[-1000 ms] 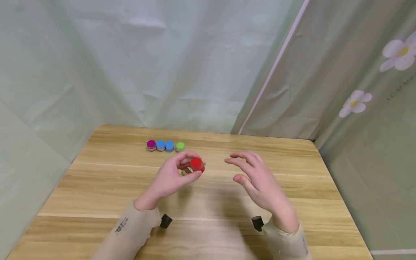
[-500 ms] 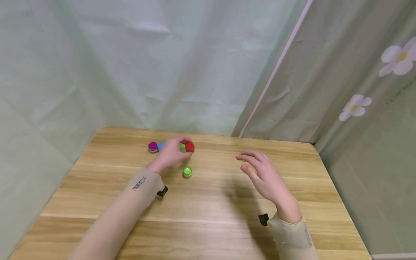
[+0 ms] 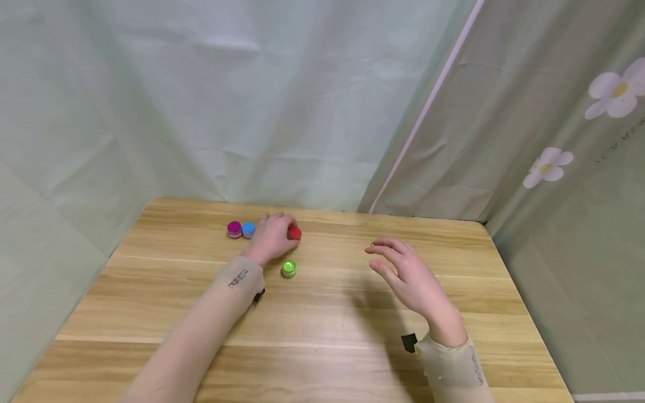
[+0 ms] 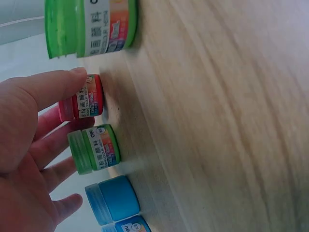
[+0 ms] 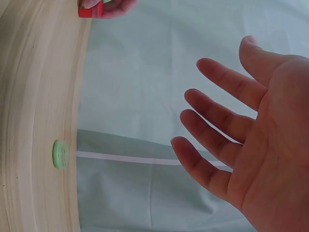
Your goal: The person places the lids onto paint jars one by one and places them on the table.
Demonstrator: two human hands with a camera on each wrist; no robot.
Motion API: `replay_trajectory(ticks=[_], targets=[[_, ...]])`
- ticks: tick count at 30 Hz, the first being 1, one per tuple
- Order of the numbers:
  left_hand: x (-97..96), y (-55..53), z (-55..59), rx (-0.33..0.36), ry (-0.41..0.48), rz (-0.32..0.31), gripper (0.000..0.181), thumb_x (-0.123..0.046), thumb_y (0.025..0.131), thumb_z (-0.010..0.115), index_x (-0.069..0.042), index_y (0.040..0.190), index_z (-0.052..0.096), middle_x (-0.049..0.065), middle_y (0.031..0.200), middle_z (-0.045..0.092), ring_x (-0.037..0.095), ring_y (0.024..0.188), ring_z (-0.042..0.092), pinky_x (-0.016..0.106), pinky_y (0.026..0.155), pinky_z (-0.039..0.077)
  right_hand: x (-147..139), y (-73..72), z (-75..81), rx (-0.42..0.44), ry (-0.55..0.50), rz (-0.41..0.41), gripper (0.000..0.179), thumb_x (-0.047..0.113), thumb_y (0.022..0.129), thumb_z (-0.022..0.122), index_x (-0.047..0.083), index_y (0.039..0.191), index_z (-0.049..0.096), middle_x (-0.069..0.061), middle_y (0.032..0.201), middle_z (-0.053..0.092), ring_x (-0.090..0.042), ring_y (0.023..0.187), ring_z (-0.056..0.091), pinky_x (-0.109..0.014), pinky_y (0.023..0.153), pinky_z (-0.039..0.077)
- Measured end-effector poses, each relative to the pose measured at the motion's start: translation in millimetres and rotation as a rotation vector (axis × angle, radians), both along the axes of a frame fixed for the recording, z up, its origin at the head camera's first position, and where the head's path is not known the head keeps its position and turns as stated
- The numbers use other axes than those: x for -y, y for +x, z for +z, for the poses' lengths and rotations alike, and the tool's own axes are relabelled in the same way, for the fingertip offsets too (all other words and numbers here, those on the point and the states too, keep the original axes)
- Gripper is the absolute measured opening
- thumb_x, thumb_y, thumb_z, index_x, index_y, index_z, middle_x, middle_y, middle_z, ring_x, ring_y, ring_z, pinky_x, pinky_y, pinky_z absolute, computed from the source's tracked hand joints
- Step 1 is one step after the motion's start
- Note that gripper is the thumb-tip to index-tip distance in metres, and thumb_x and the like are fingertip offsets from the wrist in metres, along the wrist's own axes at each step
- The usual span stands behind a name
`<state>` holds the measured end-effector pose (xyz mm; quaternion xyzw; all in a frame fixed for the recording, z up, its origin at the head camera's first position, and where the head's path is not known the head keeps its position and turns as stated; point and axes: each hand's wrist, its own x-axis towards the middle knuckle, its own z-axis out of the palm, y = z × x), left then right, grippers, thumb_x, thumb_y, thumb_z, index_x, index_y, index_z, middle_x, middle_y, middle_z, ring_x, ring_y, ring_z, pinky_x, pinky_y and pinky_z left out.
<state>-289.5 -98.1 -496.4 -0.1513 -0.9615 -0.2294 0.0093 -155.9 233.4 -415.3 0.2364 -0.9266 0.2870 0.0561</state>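
Note:
My left hand pinches a small red paint jar between thumb and fingers at the right end of a row. In the left wrist view, the red jar's base appears to be on the tabletop, close beside a green paint jar. Two blue paint jars follow, the second partly cut off. Another green paint jar stands nearer me, apart from the row. My right hand hovers over the table with loosely bent fingers, holding nothing.
At the row's left end stands a purple paint jar. A green lid lies on the wooden table, mostly hidden behind my right hand in the head view. Curtains hang along the table's back edge.
My left hand has carried the red paint jar away from me, from above the nearer green jar to the row's right end, and lowered it. My right hand has shifted slightly right.

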Motion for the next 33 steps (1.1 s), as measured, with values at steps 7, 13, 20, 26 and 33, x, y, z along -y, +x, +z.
replay_trajectory(ticks=[7, 13, 20, 26, 33], targets=[[-1.2, 0.1, 0.4, -0.004, -0.006, 0.019, 0.037, -0.025, 0.09, 0.088, -0.007, 0.118, 0.073, 0.014, 0.117, 0.073, 0.045, 0.143, 0.049, 0.06, 0.128, 0.017, -0.4, 0.2, -2.5, 0.004, 0.012, 0.005, 0.037, 0.039, 0.11, 0.062, 0.018, 0.139, 0.071, -0.006, 0.149, 0.059, -0.032, 0.143, 0.051, -0.058, 0.113, 0.043], [-1.2, -0.1, -0.8, -0.021, -0.019, 0.025, 0.038, -0.025, 0.091, 0.087, -0.006, 0.12, 0.073, 0.015, 0.12, 0.074, 0.047, 0.145, 0.046, 0.061, 0.127, 0.018, -0.3, 1.3, -4.7, 0.003, 0.027, 0.026, 0.034, 0.037, 0.109, 0.064, 0.018, 0.137, 0.071, -0.007, 0.149, 0.059, -0.033, 0.143, 0.052, -0.057, 0.111, 0.046], [2.9, -1.1, -4.6, -0.035, 0.002, 0.023, 0.044, -0.024, 0.089, 0.089, -0.006, 0.126, 0.073, 0.016, 0.127, 0.073, 0.049, 0.15, 0.039, 0.06, 0.127, 0.019, 0.8, 1.4, -6.2, 0.008, 0.045, 0.037, 0.033, 0.037, 0.109, 0.064, 0.018, 0.136, 0.071, -0.006, 0.149, 0.059, -0.031, 0.143, 0.052, -0.056, 0.112, 0.045], [18.1, 18.6, 4.9, 0.004, 0.233, 0.026, 0.064, -0.006, 0.087, 0.083, -0.006, 0.147, 0.061, 0.017, 0.153, 0.057, 0.047, 0.16, 0.019, 0.066, 0.125, 0.019, -0.4, 1.5, -10.2, 0.04, 0.045, 0.044, 0.034, 0.035, 0.109, 0.065, 0.016, 0.137, 0.071, -0.006, 0.152, 0.057, -0.03, 0.146, 0.05, -0.055, 0.115, 0.044], [38.7, 59.8, 13.1, -0.029, 0.505, 0.037, 0.059, 0.0, 0.091, 0.077, -0.005, 0.147, 0.061, 0.016, 0.151, 0.058, 0.042, 0.152, 0.037, 0.065, 0.122, 0.028, -12.9, -0.5, -13.4, 0.09, 0.029, -0.02, 0.035, 0.034, 0.11, 0.065, 0.016, 0.139, 0.07, -0.008, 0.149, 0.06, -0.034, 0.14, 0.055, -0.058, 0.109, 0.047]])
